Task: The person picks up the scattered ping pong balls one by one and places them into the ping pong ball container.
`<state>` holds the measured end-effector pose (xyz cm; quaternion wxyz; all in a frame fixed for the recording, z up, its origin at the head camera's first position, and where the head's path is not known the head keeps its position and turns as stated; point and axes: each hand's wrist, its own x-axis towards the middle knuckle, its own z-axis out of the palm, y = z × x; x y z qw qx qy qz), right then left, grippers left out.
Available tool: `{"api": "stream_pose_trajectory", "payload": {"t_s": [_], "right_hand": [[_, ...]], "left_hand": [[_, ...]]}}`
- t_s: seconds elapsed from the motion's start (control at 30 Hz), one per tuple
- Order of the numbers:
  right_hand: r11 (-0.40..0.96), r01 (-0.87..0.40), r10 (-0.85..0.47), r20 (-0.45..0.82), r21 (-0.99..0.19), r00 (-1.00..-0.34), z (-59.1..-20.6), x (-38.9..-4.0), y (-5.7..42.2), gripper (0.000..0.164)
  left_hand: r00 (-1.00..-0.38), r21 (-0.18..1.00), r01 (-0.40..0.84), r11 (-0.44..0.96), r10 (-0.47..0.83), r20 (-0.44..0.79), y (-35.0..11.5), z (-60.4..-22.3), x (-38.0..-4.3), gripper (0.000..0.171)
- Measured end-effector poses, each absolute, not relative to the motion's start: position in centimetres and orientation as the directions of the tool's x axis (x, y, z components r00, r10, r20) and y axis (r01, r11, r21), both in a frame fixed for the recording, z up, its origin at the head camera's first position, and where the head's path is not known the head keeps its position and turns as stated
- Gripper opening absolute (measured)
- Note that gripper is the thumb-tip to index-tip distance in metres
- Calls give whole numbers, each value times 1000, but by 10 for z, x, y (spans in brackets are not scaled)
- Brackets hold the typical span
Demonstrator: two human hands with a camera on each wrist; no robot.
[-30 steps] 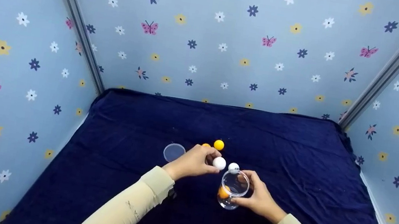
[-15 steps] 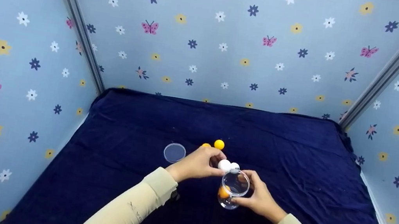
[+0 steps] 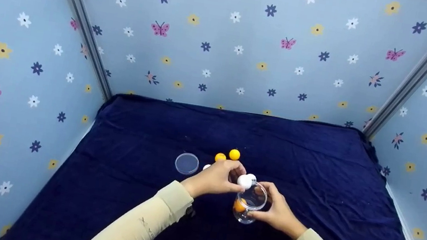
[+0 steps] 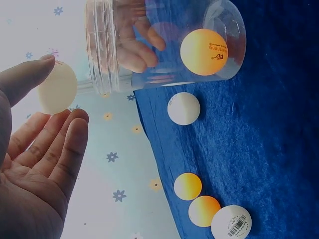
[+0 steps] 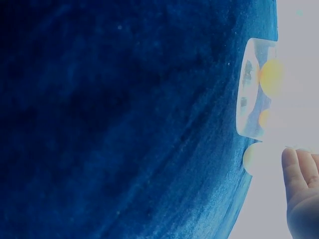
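Head view: clear jar (image 3: 250,204) upright on the cloth-covered counter (image 3: 316,165); right hand (image 3: 278,212) curled around the jar's right side. Left hand (image 3: 216,178) pinches a white ball (image 3: 245,181) at the jar's mouth, thumb and fingers parted by the ball's width; the left wrist view shows a narrow gap between ball and rim. Inside the jar: an orange ball (image 4: 204,52). Just beyond the jar: second white ball (image 4: 184,108). Room: counter extends well right of the jar; its far edge lies well beyond, at the wall (image 3: 228,46).
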<state>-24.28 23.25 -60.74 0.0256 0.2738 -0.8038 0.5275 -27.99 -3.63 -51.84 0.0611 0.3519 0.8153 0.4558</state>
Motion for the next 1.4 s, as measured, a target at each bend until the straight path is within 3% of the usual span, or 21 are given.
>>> {"api": "stream_pose_trajectory", "payload": {"t_s": [1.0,1.4], "right_hand": [[275,-475,-403,349,-836,-846,-610,-243,231,78],[264,-490,-405,366,-831,-838,-610,-243,231,78]], "left_hand": [[-692,650,629,427,688,217,-24,-528,-277,27],[-663,620,658,427,719,208,-24,-528,-277,34]]}}
